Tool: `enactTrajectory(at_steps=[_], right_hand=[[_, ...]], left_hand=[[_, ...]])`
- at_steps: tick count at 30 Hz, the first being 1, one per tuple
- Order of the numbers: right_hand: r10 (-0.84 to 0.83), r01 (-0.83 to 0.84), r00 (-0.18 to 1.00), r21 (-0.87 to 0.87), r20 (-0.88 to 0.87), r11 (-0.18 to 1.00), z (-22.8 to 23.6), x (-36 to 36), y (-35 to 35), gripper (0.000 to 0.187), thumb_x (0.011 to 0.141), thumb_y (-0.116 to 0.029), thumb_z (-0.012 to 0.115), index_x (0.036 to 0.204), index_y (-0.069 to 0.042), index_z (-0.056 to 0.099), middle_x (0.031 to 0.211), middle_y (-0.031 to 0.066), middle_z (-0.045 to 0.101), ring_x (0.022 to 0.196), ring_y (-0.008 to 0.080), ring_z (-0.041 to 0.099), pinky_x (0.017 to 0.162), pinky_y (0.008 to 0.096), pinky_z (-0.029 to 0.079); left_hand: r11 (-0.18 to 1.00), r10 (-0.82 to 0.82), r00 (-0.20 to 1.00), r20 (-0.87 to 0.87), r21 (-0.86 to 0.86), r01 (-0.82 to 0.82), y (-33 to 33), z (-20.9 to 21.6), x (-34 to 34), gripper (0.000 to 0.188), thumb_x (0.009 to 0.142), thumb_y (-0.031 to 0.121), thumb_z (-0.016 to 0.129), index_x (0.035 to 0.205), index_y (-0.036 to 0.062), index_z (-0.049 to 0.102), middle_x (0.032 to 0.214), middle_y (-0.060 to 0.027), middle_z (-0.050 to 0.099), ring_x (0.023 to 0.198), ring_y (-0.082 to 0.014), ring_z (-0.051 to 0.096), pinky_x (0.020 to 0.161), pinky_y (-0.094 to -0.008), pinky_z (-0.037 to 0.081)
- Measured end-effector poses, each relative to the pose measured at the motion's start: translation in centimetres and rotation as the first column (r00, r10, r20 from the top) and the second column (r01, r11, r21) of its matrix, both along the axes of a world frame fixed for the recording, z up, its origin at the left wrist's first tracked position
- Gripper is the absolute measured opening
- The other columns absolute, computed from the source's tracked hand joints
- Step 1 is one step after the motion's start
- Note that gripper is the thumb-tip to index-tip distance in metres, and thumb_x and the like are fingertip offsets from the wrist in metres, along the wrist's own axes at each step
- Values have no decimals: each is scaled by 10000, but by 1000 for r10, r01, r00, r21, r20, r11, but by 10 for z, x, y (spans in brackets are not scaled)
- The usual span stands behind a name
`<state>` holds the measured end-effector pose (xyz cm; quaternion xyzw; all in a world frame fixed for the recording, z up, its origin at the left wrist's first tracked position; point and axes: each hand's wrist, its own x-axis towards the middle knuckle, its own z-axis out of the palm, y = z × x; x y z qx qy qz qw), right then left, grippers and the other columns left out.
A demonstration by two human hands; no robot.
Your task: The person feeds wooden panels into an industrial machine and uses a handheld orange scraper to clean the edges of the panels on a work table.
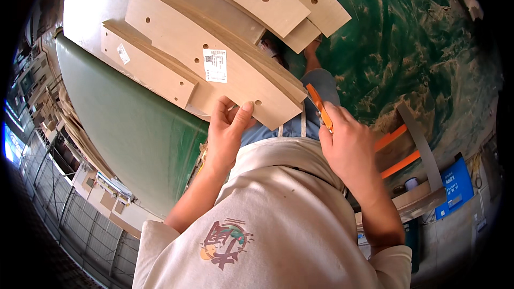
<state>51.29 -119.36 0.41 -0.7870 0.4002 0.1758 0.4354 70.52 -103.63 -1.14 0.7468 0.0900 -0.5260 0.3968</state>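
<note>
My right hand (347, 135) is wrapped round an orange utility knife (319, 108), whose tip points up beside the end of a pale wooden board (179, 36). I cannot make out whether its blade is out. This long, slightly curved board has several drilled holes and a white label (215, 66), and it lies on top of a stack. At the board's near edge, my left hand (227, 128) has its fingers curled and its thumb over the surface, gripping the edge. Some of the left fingertips are hidden.
A shorter labelled board stack (147, 64) lies to the left, and more boards (278, 0) lie at the top, all on a pale surface (96, 0). Beyond are a green belt-like surface (128, 112), a dusty green floor (391, 37), orange bars (399, 165) and a blue box (455, 184).
</note>
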Motion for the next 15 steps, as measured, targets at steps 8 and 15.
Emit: enactTrajectory(at_steps=[8, 15], right_hand=[[58, -60, 996, -28, -64, 998, 12, 9, -5, 434, 881, -167, 745, 1262, -32, 587, 1085, 136, 699, 870, 342, 737, 727, 433, 603], [62, -63, 994, -13, -86, 998, 16, 11, -5, 432, 882, -165, 744, 1254, -19, 581, 1102, 146, 696, 864, 358, 735, 726, 441, 603]], left_hand=[[965, 142, 938, -317, -166, -203, -15, -18, 1, 663, 989, 364, 727, 1455, -12, 442, 1390, -149, 588, 1288, -243, 584, 1105, -422, 479], [950, 168, 936, -308, -204, -237, -8, -27, -2, 710, 954, 357, 772, 1460, -14, 441, 1379, -141, 599, 1273, -250, 597, 1098, -416, 487]])
